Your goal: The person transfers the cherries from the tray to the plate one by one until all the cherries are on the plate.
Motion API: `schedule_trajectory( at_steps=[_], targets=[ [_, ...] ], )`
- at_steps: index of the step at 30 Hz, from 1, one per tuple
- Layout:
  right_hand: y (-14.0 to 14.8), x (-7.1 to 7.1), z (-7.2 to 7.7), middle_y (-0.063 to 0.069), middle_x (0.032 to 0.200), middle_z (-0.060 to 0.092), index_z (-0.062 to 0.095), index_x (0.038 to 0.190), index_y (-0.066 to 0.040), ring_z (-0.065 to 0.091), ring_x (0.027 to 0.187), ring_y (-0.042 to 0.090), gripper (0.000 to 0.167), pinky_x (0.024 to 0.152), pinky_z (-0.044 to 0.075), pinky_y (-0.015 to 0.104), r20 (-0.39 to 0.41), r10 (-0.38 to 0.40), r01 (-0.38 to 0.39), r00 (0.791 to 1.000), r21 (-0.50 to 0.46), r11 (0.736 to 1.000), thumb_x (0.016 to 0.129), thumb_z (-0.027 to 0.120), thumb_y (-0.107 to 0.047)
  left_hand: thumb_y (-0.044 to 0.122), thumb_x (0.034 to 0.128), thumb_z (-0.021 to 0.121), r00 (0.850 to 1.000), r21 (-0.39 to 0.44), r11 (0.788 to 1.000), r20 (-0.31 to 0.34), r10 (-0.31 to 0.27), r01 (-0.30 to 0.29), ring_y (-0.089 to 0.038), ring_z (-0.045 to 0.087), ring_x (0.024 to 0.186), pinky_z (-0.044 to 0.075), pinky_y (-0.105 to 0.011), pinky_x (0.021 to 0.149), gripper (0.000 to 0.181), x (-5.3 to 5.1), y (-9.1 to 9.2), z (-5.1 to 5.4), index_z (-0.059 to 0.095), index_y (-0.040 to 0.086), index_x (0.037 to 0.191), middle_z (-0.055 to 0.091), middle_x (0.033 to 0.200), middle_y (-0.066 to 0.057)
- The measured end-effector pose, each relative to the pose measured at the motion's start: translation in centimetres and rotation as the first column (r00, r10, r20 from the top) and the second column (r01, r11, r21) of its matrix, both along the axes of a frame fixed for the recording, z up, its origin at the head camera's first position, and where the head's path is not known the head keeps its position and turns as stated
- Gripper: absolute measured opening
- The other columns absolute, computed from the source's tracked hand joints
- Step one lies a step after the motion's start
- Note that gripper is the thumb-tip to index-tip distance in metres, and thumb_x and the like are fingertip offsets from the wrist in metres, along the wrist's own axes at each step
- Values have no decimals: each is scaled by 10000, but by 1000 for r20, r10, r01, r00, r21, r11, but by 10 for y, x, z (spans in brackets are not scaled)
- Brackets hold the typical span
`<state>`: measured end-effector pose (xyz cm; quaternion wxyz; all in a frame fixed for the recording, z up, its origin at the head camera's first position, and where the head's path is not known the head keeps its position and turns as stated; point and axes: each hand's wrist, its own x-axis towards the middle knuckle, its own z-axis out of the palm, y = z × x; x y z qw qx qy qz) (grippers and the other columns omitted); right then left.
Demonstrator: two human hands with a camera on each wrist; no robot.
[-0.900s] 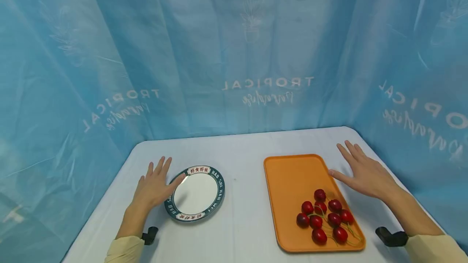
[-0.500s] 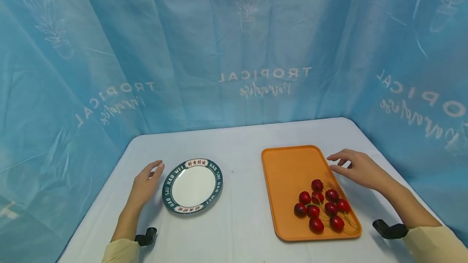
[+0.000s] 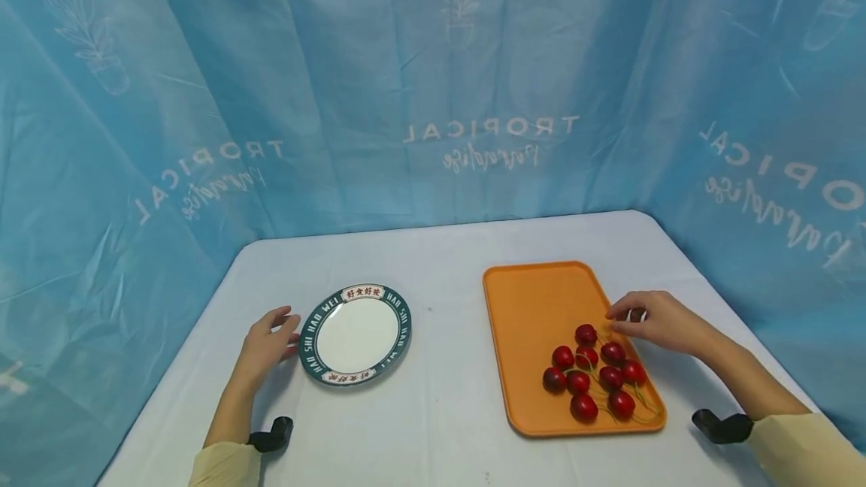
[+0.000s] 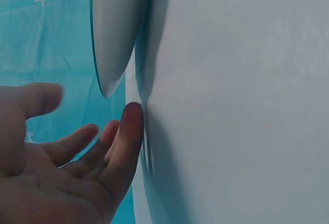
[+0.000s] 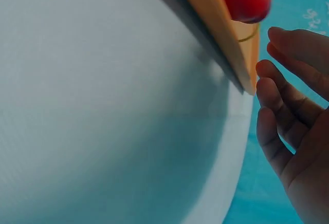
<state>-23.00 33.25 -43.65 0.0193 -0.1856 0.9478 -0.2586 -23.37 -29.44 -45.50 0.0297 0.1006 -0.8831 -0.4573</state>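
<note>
Currently, 10 red cherries (image 3: 611,377) are grouped toward the near right of the orange tray (image 3: 537,303), set on the white surface (image 3: 449,389). By its right edge the right hand (image 3: 661,321) is held, fingers loosely bent; contact cannot be told. Beside the plate's (image 3: 358,335) left rim, the left hand (image 3: 265,342) is held, fingers apart.

Pale yellow sleeves (image 3: 805,448), black curved wrist mounts (image 3: 725,428)

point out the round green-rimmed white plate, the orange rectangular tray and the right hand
Round green-rimmed white plate (image 3: 357,335): head view, bare white centre.
Orange rectangular tray (image 3: 537,305): head view, bare far part of its floor.
Right hand (image 3: 661,319): head view, back of the hand.
</note>
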Motion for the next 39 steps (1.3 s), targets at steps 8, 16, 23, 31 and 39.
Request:
schedule_trajectory(
  at_steps=[8, 16, 23, 31, 39],
  targets=[
    [-1, -1, -9, -78, 890, 655, 738, 966, -154, 549, 758, 134, 143, 649, 496, 258, 35, 4, -4, 999, -12, 1000, 839, 742, -219, 255, 972, 502, 994, 58, 997, 93, -63, 57, -297, 611, 949, 533, -320, 737, 511, -1, -1, -7, 440, -52, 1377, 529, 1262, -271],
    [-3, -7, -8, -95, 835, 632, 740, 914, -194, 555, 754, 140, 79, 672, 502, 257, 87, 29, -28, 996, -6, 1000, 839, 741, -219, 207, 948, 534, 987, 29, 997, 141, -81, 78, -200, 613, 765, 512, -287, 665, 481, 1, 0, -13, 480, -66, 1340, 613, 1071, -181],
    [-1, -6, -10, -100, 807, 616, 732, 890, -207, 544, 730, 125, 51, 663, 495, 259, 82, 45, -45, 996, -9, 999, 846, 735, -233, 201, 950, 523, 985, 31, 995, 143, -100, 97, -201, 621, 719, 512, -304, 677, 494, -1, 1, -12, 458, -69, 1358, 609, 1042, -172],
    [-5, -7, 0, -89, 818, 623, 726, 886, -190, 536, 712, 118, 52, 615, 482, 263, 78, 71, -70, 994, -15, 997, 850, 731, -227, 221, 936, 532, 987, -31, 994, 122, -100, 105, -225, 581, 864, 450, -346, 801, 502, -3, 1, -12, 477, -45, 1358, 600, 1106, -174],
    [-12, -7, 8, -69, 802, 608, 715, 900, -159, 528, 702, 129, 54, 595, 481, 265, 91, 71, -70, 993, -23, 997, 864, 715, -200, 216, 939, 529, 988, -31, 994, 112, -102, 106, -240, 565, 913, 438, -357, 818, 494, -1, -1, -16, 482, -43, 1357, 600, 1114, -168]
  ],
)
